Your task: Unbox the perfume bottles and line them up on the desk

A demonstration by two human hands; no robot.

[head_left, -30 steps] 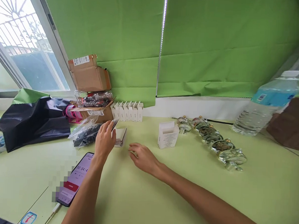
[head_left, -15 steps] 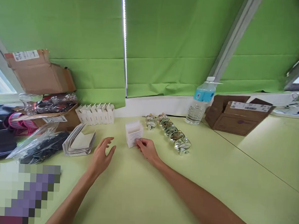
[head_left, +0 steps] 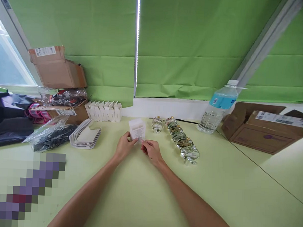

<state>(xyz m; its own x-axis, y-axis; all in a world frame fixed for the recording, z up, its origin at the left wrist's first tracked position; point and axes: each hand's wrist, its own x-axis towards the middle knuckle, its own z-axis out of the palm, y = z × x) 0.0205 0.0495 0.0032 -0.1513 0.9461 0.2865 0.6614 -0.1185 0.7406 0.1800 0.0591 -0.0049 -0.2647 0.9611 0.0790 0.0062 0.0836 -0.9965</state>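
Observation:
A small white carton (head_left: pixel 137 129) with its top flaps up is held over the pale green table (head_left: pixel 143 196), between both my hands. My left hand (head_left: pixel 124 147) pinches its lower left corner and my right hand (head_left: pixel 151 150) pinches its lower right corner. Just right of the carton runs a row of several small glass bottles (head_left: pixel 177 138) with gold caps. To the left lies a fanned stack of flat white carton blanks (head_left: pixel 85 138). A row of several folded white cartons (head_left: pixel 104 110) stands behind, against the green blind.
A water bottle (head_left: pixel 217 107) stands at the back right beside an open brown box (head_left: pixel 261 130). At the left are brown boxes (head_left: pixel 58 69), a clear bag of dark items (head_left: pixel 50 138) and black plastic (head_left: pixel 8 120). A blurred patch covers the lower left.
My left hand let go of the flat blanks and came over to the white carton. My right hand reached the carton first, and both now hold it. The view swung right.

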